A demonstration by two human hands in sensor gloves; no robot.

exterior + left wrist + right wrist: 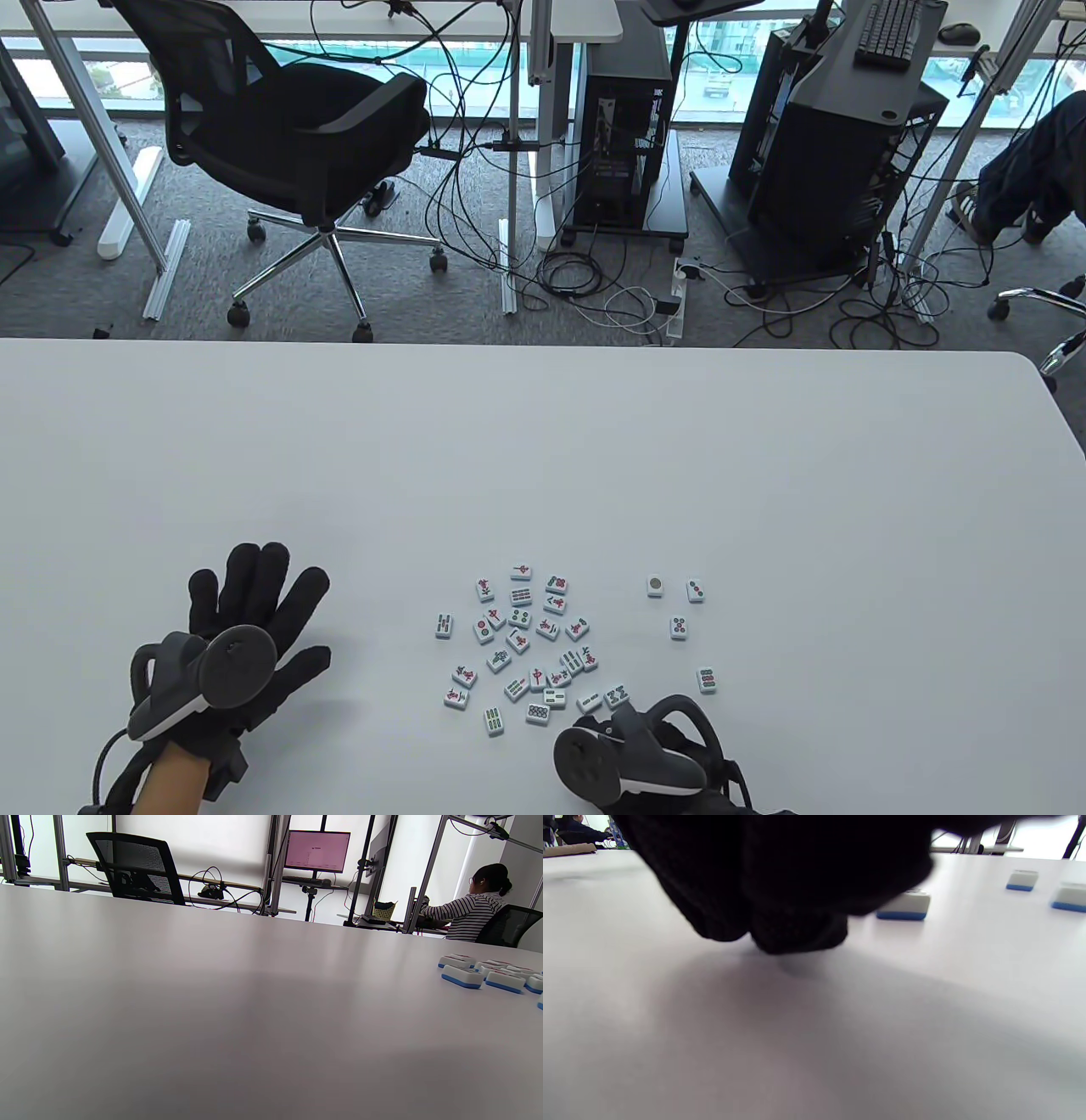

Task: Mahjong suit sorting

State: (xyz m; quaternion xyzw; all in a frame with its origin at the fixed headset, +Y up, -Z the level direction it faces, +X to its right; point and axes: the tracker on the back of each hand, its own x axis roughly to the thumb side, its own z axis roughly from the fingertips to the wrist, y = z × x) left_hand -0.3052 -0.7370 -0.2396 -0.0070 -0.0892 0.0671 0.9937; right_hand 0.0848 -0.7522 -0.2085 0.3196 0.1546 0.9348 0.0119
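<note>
A loose heap of white mahjong tiles (526, 645) lies face up on the white table (543, 458), near the front edge. Several dot tiles sit apart to its right: one (655, 586), another (696, 591), a third (679, 627). My left hand (246, 628) rests flat on the table left of the heap, fingers spread, holding nothing. My right hand (598, 728) is at the bottom edge just below the heap, its fingers hidden under the tracker. In the right wrist view its bunched fingertips (797, 929) reach the table next to a blue-backed tile (905, 906); no tile shows between them.
In the left wrist view the heap's tiles (462, 976) show at the far right, with bare table (212, 1005) ahead. Beyond the table's far edge stand an office chair (297, 144), computer towers (624, 127) and floor cables. A seated person (475, 912) is in the background.
</note>
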